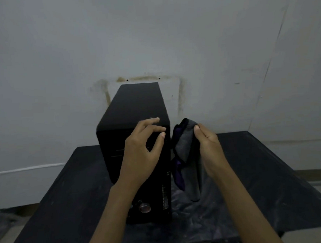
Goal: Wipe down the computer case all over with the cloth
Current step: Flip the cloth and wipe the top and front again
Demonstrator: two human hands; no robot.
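The right hand point(207, 144) pinches a grey and purple cloth point(186, 157) near its top, and the rest of the fabric hangs loose just beside the right side of the computer case point(131, 112). The left hand point(141, 152) holds nothing; its fingers are relaxed and spread in front of the case's upper front edge. The black case stands upright on a dark desk point(271, 171), with a round silver button point(144, 207) low on its front. A stained pale wall point(150, 37) rises behind.
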